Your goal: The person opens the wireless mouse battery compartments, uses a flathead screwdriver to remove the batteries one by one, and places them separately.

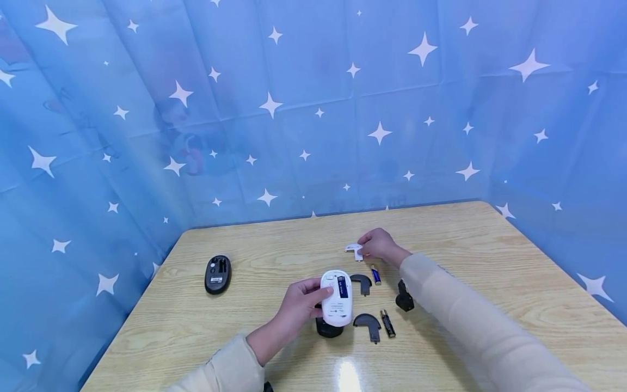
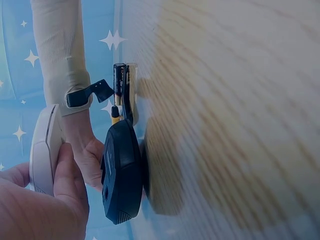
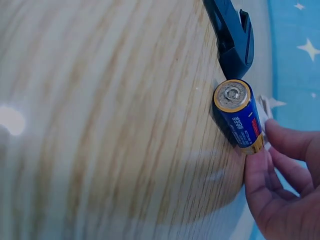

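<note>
My left hand [image 1: 296,305] grips a white computer mouse [image 1: 337,311], its underside facing up. A dark blue battery [image 1: 343,287] with pale print seems to sit in its uncovered slot. Farther back, my right hand [image 1: 381,245] pinches the edge of a white battery cover [image 1: 353,248] at table level; the fingertips partly hide it. A blue and gold battery [image 3: 241,120] lies close to those fingers. Below the white mouse, a black mouse [image 2: 121,172] rests on the table, partly hidden in the head view.
Two dark battery covers [image 1: 368,323] and a black battery [image 1: 387,323] lie right of the held mouse. Another black mouse [image 1: 217,274] lies underside up at the left. A black strap device [image 1: 404,297] is on the right wrist. A starry curtain [image 1: 313,109] hangs behind the table.
</note>
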Available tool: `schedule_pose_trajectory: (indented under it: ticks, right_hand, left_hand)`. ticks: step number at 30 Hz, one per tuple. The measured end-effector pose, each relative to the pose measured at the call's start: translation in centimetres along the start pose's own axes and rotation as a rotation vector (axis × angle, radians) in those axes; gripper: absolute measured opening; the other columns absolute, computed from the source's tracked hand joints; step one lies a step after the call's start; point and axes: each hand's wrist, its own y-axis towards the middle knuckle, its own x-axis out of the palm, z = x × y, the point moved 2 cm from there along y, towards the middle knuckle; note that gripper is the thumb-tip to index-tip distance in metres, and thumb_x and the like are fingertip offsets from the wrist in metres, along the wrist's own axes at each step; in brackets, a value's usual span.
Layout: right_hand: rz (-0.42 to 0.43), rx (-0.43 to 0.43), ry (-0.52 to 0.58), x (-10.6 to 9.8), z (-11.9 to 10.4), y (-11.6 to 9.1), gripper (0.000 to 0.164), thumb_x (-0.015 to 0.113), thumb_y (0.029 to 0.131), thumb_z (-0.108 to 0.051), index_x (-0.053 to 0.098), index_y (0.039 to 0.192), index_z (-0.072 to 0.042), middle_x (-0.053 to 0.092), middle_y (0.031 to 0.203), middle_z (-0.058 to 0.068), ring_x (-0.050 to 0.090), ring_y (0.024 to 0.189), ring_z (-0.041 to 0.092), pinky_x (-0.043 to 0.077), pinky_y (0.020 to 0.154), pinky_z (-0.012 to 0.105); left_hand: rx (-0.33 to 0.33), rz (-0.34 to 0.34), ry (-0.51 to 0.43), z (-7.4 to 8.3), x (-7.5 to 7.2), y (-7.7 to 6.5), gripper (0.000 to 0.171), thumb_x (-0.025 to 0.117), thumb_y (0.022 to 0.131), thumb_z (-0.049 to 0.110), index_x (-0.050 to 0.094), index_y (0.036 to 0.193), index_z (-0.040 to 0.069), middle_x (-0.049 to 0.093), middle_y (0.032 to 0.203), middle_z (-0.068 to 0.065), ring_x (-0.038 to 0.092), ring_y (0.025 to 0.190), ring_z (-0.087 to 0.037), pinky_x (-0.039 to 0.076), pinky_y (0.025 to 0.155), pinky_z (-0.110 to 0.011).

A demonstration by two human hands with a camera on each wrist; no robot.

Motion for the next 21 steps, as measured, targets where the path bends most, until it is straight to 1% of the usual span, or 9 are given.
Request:
schedule_pose_trajectory:
  ticks: [5,9,12,16,21]
  right_hand:
    - [0.022,0.003,-0.023,0.0,-0.22,-0.19,0.026,0.071,0.084,0.001,0.067,0.109,0.007,0.065,0.102,0.017,0.064,0.084,0.023,0.059,0.066,0.029]
    - [0.046,0.005,-0.059,0.0,-0.25,-0.28,0.021,0.072,0.084,0.0,0.069,0.104,0.006,0.066,0.097,0.015,0.064,0.079,0.022,0.059,0.064,0.029]
    - [0.062,0.0,-0.081,0.0,-0.34,-0.44,0.021,0.072,0.084,-0.001,0.069,0.103,0.006,0.066,0.097,0.015,0.064,0.078,0.022,0.059,0.064,0.03]
    - [0.073,0.001,-0.087,-0.04,-0.53,-0.65,0.021,0.072,0.084,-0.001,0.07,0.104,0.006,0.066,0.101,0.016,0.064,0.081,0.022,0.058,0.066,0.03]
    - [0.071,0.023,-0.066,-0.06,-0.37,-0.64,0.022,0.073,0.083,-0.001,0.069,0.104,0.005,0.066,0.098,0.015,0.063,0.078,0.021,0.058,0.064,0.028]
  left_hand:
    - [0.0,-0.004,-0.01,-0.13,0.01,0.01,0.037,0.066,0.092,0.013,0.06,0.122,-0.008,0.067,0.098,-0.008,0.065,0.087,-0.018,0.059,0.074,-0.033]
    - [0.003,-0.004,-0.013,-0.22,0.01,0.03,0.037,0.066,0.092,0.013,0.06,0.121,-0.009,0.067,0.097,-0.008,0.066,0.087,-0.018,0.06,0.074,-0.033]
    - [0.003,-0.006,-0.012,-0.18,-0.04,-0.06,0.037,0.066,0.092,0.013,0.06,0.122,-0.009,0.066,0.098,-0.008,0.065,0.087,-0.018,0.059,0.074,-0.033]
    - [0.0,-0.009,-0.014,-0.14,-0.11,-0.14,0.038,0.065,0.092,0.014,0.059,0.123,-0.008,0.066,0.099,-0.009,0.065,0.087,-0.018,0.059,0.075,-0.033]
    - [-0.003,-0.007,-0.016,-0.21,-0.11,-0.17,0.039,0.066,0.092,0.014,0.059,0.123,-0.008,0.066,0.099,-0.008,0.066,0.087,-0.018,0.059,0.074,-0.033]
